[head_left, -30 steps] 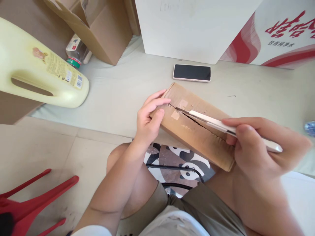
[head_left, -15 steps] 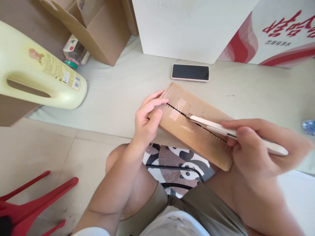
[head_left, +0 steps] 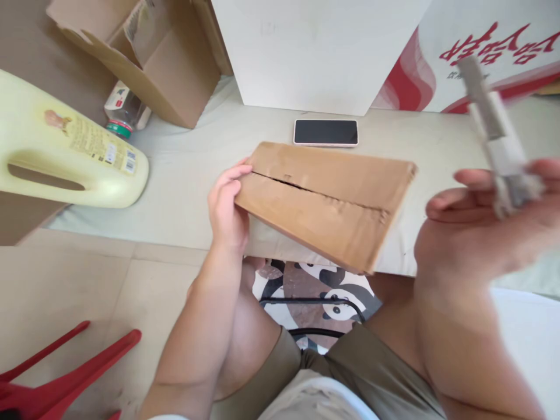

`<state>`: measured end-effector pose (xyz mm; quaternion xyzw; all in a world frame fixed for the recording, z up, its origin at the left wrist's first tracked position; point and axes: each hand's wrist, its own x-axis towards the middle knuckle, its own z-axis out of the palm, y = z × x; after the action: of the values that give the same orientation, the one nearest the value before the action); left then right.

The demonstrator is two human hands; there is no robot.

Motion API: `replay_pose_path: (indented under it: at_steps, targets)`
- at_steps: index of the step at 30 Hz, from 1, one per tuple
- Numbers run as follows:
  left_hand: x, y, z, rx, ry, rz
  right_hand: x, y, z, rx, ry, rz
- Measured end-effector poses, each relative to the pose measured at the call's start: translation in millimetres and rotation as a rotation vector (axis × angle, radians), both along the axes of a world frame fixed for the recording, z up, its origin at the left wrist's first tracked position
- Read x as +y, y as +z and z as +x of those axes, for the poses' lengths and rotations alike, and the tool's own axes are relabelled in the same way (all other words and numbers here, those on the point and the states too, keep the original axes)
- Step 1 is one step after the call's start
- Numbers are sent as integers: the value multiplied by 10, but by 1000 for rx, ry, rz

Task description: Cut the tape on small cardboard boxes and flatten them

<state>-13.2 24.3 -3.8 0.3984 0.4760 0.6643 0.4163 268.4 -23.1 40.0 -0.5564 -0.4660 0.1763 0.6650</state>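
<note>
A flat brown cardboard box (head_left: 324, 195) is held up at its left end by my left hand (head_left: 230, 198), fingers and thumb closed around the edge. A dark slit runs lengthwise along its upper face, with ragged marks toward the right end. Off to the right, my right hand (head_left: 476, 227) holds a white box cutter (head_left: 503, 140) pointing up and away, apart from the box. Motion blurs this hand and the cutter, so I cannot make out how far the blade is out.
A phone (head_left: 326, 132) lies behind the box on the cloth-covered table (head_left: 184, 186). A large yellow jug (head_left: 74, 146), a green-capped bottle (head_left: 122, 111) and an opened carton (head_left: 175, 70) stand left. White boxes (head_left: 301, 52) line the back. A red stool (head_left: 65, 373) is lower left.
My right hand has lifted the box cutter off the box and swung it up to the right. The box has turned and shifted left in my left hand; its tape patches no longer show.
</note>
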Motion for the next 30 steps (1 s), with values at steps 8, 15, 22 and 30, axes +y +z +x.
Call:
replay_pose_path:
  at_steps: [8, 15, 22, 30]
  targets:
    - [182, -23, -119, -274, 165, -187, 104, -506, -217, -50, 283, -250]
    - [116, -53, 82, -236, -97, -364, -4, -512, -304, -209, 409, -116]
    - [24, -184, 181, -109, -450, -501, -39, -436, -218, -176, 455, -37]
    - [-121, -121, 169, 370, -804, -647, -88, -321, -201, -196, 338, -87]
